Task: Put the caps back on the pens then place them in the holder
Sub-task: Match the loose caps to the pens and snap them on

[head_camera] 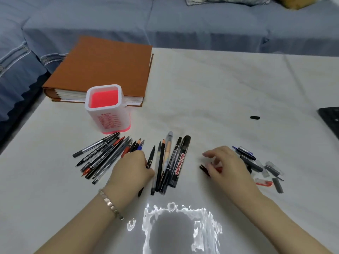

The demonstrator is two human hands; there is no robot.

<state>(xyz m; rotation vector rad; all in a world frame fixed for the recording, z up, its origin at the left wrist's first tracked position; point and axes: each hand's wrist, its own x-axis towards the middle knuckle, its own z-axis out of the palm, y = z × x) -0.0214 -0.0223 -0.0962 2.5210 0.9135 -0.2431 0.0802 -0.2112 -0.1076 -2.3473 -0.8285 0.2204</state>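
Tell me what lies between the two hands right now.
In the head view, a bunch of pens with the whiteboard marker lies beside the left hand; then bare white cloth runs to the right hand.

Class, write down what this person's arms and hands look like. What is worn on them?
The left hand and the right hand wear no gloves, and no rings can be seen. No sleeves show on either forearm. On the left wrist is a bracelet of flat metal links, pinkish gold in tone. The right wrist wears nothing.
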